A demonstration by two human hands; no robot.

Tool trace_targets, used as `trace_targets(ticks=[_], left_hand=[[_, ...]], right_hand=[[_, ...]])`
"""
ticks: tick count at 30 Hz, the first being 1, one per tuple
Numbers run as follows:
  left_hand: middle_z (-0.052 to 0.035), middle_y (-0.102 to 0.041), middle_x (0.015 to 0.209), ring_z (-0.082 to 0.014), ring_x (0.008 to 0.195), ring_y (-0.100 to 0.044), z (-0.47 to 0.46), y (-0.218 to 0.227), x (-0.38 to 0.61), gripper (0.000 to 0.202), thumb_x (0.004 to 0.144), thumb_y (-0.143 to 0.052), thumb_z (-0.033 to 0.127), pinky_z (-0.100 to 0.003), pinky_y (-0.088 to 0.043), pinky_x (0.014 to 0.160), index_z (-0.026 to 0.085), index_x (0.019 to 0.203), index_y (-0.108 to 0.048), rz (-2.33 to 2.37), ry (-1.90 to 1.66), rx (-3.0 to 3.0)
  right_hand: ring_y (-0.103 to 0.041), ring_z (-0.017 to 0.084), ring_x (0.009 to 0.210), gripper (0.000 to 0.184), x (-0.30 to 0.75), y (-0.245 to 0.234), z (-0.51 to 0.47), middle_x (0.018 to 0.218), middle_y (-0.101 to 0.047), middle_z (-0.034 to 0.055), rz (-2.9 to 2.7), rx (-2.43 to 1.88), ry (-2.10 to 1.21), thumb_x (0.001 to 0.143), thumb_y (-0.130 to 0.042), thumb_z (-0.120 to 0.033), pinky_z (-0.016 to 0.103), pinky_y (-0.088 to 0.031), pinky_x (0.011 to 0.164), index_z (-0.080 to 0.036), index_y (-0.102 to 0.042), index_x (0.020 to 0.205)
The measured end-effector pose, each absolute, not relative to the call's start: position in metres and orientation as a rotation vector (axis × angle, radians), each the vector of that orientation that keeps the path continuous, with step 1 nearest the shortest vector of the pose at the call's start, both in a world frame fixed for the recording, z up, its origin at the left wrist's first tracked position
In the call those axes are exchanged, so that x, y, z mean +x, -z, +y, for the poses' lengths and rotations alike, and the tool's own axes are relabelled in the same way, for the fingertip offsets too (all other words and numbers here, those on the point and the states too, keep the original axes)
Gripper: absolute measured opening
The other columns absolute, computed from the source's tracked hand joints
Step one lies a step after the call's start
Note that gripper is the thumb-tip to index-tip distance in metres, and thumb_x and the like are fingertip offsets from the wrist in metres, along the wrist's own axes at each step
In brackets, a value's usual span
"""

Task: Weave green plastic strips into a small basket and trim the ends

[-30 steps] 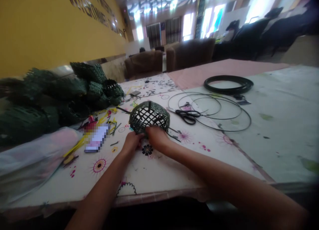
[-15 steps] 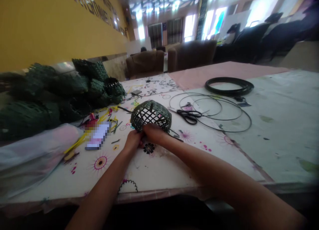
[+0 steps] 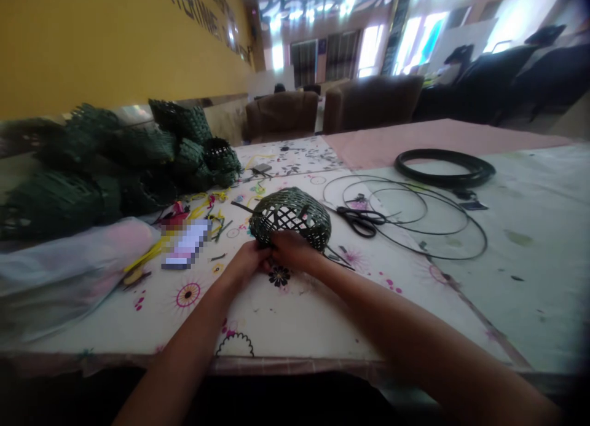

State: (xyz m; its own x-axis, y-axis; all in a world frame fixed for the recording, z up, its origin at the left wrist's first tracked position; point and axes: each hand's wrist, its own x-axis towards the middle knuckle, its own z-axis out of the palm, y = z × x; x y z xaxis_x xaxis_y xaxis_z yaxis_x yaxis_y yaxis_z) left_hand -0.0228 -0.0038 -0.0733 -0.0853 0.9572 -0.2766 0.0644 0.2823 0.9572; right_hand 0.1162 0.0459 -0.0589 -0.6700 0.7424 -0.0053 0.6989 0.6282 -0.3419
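A small dark green woven basket (image 3: 291,214) lies upside down, tilted, on the flowered tablecloth (image 3: 258,315). Both hands meet at its near rim. My left hand (image 3: 245,264) has its fingers curled against the lower left edge of the rim. My right hand (image 3: 292,249) grips the rim just beside it, fingers wrapped around the weave. A loose strip sticks out from the basket's left side.
A heap of dark green woven baskets (image 3: 115,161) lies at the left, with a pale plastic bag (image 3: 59,272) in front. Black scissors (image 3: 362,219), thin wire rings (image 3: 415,214) and a black coil (image 3: 445,166) lie to the right. A phone (image 3: 187,244) and yellow strips sit left of the basket.
The basket has tipped and turned a little in my hands, its rim lifting toward me. The view has shifted slightly left, so everything sits further right.
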Motion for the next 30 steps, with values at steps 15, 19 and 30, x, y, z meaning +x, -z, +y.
trace_targets(ticks=[15, 19, 30], left_hand=[[0.002, -0.052, 0.052, -0.0139, 0.039, -0.051, 0.003, 0.095, -0.016, 0.006, 0.078, -0.059, 0.021, -0.025, -0.044, 0.043, 0.017, 0.075, -0.056, 1.753, -1.071, 1.184], [0.0023, -0.052, 0.053, -0.013, 0.039, -0.051, 0.002, 0.094, -0.015, 0.004, 0.079, -0.057, 0.021, -0.024, -0.044, 0.043, 0.017, 0.077, -0.056, 1.742, -1.073, 1.173], [0.0015, -0.052, 0.057, -0.0134, 0.042, -0.051, 0.001, 0.091, -0.014, 0.006, 0.081, -0.056, 0.022, -0.027, -0.049, 0.044, 0.016, 0.081, -0.057, 1.731, -1.054, 1.164]], right_hand=[[-0.068, 0.025, 0.099, 0.032, 0.118, 0.061, 0.049, 0.111, -0.072, 0.015, -2.674, -1.183, -0.481, 0.086, -0.048, -0.022, 0.028, -0.047, 0.076, -0.014, -0.068, 0.109], [-0.068, 0.024, 0.094, 0.031, 0.118, 0.063, 0.053, 0.109, -0.073, 0.0139, -2.683, -1.165, -0.495, 0.084, -0.049, -0.023, 0.027, -0.047, 0.073, -0.014, -0.069, 0.107], [-0.064, 0.025, 0.111, 0.035, 0.115, 0.061, 0.039, 0.122, -0.067, 0.0166, -2.618, -1.255, -0.503, 0.09, -0.046, -0.018, 0.03, -0.048, 0.088, -0.013, -0.061, 0.121]])
